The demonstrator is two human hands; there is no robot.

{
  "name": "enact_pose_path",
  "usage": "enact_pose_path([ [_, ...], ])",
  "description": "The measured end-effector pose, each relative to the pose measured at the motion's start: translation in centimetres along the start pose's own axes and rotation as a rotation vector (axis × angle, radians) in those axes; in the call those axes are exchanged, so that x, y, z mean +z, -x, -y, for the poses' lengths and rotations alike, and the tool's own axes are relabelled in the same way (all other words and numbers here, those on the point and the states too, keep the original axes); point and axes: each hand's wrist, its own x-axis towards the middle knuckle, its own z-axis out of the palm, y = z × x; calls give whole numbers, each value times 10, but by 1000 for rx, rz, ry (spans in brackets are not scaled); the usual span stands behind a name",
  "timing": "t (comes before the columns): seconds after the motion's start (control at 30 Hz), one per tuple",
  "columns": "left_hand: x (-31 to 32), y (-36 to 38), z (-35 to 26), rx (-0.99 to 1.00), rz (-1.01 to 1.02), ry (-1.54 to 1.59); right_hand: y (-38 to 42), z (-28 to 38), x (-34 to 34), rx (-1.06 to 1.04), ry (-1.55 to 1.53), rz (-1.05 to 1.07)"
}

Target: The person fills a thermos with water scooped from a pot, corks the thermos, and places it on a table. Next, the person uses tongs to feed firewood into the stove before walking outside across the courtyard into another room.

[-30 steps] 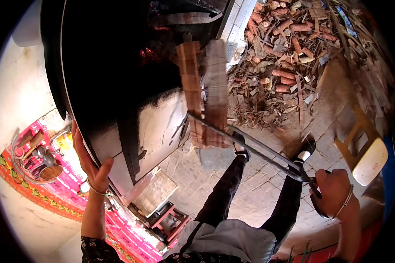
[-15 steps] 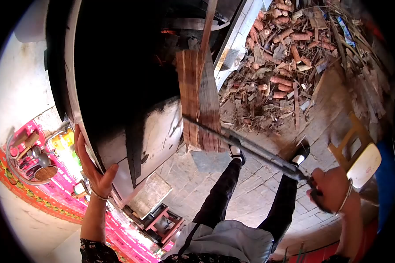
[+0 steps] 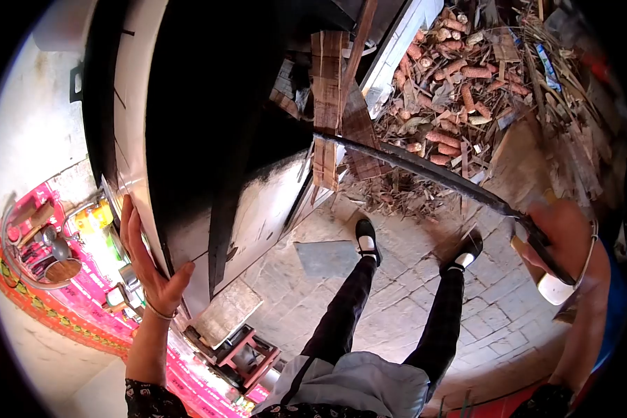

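Observation:
My right hand (image 3: pixel 561 237) is wrapped round the handle of long dark metal fire tongs (image 3: pixel 460 184). The tongs' tips reach a brown wooden board (image 3: pixel 326 104) at the dark stove mouth, one arm crossing its front. Behind it leans another board (image 3: pixel 362 139), and a thin wooden stick (image 3: pixel 357 52) slants up beside them. My left hand (image 3: pixel 153 272) rests on the pale edge of the tiled stove (image 3: pixel 134 164), fingers along the outer side and thumb apart on the other. The inside of the stove is mostly black.
Corn cobs (image 3: pixel 446 143) and wood scraps lie heaped at upper right. A low red-framed stool (image 3: pixel 251 355) stands by the stove. Utensils lie on a pink patterned cloth (image 3: pixel 83 285) at left. A grey flat piece (image 3: pixel 324 258) lies on the brick floor near my feet.
The tongs and boards have shifted up in the view, the boards now spread apart at the bottom. My right hand has moved up and right. My left hand stays on the stove edge.

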Motion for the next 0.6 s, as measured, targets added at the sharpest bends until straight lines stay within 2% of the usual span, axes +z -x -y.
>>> enact_pose_path([
  [0.07,-1,-1,-3,-12,4,-3,-6,-1,1,-24,65,-44],
  [0.17,-2,-2,-2,-12,6,-21,-24,4,-8,6,80,0],
  [0.37,-1,-2,0,2,5,-28,-45,11,-13,-21,-61,-11],
  [0.47,-1,-2,-1,-2,3,-22,-52,8,19,-158,-91,-79],
  [0.5,-1,-2,-1,-6,5,-17,-58,13,32,-180,11,-134],
  [0.6,-1,-1,0,-1,7,-18,-87,31,58,-181,-78,-153],
])
